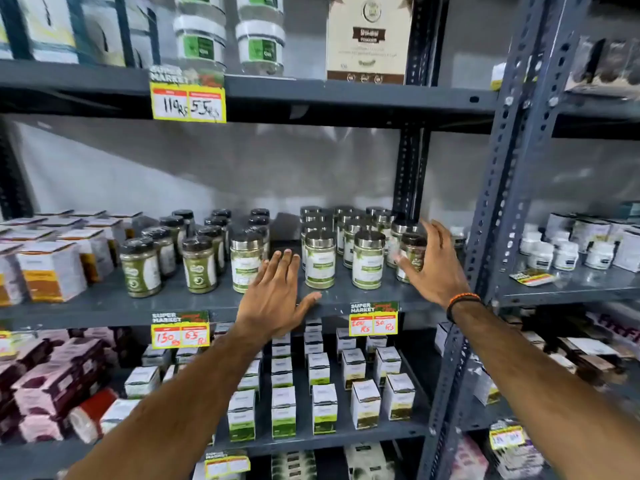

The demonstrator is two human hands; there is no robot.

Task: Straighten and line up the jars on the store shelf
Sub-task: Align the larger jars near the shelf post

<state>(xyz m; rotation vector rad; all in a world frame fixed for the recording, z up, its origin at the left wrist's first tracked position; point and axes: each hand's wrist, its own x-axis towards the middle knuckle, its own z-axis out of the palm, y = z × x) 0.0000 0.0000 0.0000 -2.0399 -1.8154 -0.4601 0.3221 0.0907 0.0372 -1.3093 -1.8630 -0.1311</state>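
Note:
Steel-lidded jars of green powder [319, 259] stand in rows on the middle grey shelf [173, 308], with a lone one [246, 261] further left. Black-lidded jars [140, 268] form rows to the left of them. My left hand [277, 296] hovers open and flat above the shelf's front edge, between the lone jar and the steel-lidded rows, touching none that I can see. My right hand [433, 263] is at the right end of the rows, fingers spread around a small dark-lidded jar [412, 256]; whether it grips the jar is unclear.
White and orange boxes [52, 268] fill the shelf's left end. A perforated steel upright [498, 209] stands just right of my right hand. Yellow price tags [373, 322] hang on the shelf front. Small white boxes [323, 407] fill the shelf below, and tubs and a carton the one above.

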